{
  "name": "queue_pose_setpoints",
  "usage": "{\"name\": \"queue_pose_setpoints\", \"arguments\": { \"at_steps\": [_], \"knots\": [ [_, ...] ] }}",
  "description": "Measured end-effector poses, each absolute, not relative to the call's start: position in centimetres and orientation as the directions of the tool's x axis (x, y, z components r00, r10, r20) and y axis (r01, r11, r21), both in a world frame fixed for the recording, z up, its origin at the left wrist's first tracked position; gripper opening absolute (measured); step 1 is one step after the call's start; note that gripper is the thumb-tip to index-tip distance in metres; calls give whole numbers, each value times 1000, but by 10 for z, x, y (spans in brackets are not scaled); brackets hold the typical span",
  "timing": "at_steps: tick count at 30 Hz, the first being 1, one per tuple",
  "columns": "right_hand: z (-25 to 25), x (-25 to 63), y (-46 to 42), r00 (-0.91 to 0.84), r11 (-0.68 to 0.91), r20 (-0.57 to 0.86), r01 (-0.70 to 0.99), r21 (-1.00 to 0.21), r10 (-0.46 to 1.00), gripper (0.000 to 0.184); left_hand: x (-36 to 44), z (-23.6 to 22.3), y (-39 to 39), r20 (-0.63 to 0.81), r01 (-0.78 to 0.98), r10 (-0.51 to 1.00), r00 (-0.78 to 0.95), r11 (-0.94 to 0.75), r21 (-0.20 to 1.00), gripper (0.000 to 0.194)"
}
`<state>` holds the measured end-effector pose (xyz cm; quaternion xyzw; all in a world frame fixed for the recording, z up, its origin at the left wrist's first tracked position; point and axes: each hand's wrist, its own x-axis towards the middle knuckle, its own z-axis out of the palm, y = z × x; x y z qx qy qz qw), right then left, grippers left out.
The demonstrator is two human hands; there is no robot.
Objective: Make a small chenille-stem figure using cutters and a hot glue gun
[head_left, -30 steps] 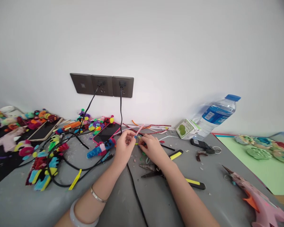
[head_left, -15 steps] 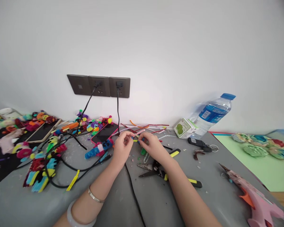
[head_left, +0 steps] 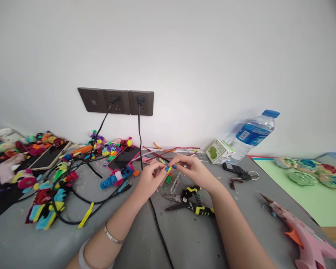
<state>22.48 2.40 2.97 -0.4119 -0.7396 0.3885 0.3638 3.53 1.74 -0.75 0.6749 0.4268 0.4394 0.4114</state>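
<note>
Pinching from both sides, the left hand (head_left: 149,179) and the right hand (head_left: 194,170) held one small pipe-cleaner piece (head_left: 169,169), blue and yellow, between their fingertips above the grey table (head_left: 184,239). Its long axis ran roughly left to right across the view, tilted slightly upward toward the right hand, with each end closed in a thumb-and-finger grip; finer detail of the piece was too small to tell. It hung clear of the table, directly between the two hands and just above a thin beaded strand (head_left: 176,182) that trailed down from it.

Counted around the work: one pair of black-and-yellow pliers (head_left: 189,201) lay just below the hands, one pink glue gun (head_left: 305,239) sat well apart at the right edge, one water bottle (head_left: 250,134) leaned against the wall beside one small green carton (head_left: 220,151), and one key fob (head_left: 236,170) rested near them. Two phones lay to the left, a pink-cased one (head_left: 123,157) and a pale one (head_left: 49,156). Three dark wall sockets (head_left: 116,101) stood in a row, two with black cables (head_left: 140,138) plugged in. Two bracelets (head_left: 112,236) circled the left wrist.
</note>
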Motion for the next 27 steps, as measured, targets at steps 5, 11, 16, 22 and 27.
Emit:
{"name": "queue_pose_setpoints", "arguments": {
  "at_steps": [5, 11, 16, 22, 27],
  "knots": [
    [28, 218, 24, -375, 354, 234, 292, -889, 897, 14, 35, -10, 20, 211, 93, 924, 318, -252, 963, 13],
    [27, 215, 22, -354, 323, 247, 173, -931, 902, 13, 34, -12, 19, 108, 46, 923, 369, -134, 990, 17],
    [25, 214, 24, -272, 332, 276, 189, -924, 922, 11, 34, -8, 19, 55, -25, 927, 371, -50, 998, 26],
    [23, 215, 27, -171, 326, 290, 239, -915, 942, 14, 36, -5, 20, 65, -153, 978, 196, -35, 988, 35],
    [25, 204, 23, -232, 317, 267, 217, -923, 935, 16, 40, -6, 20, -29, -292, 999, 24, 35, 956, 43]
  ]
}}
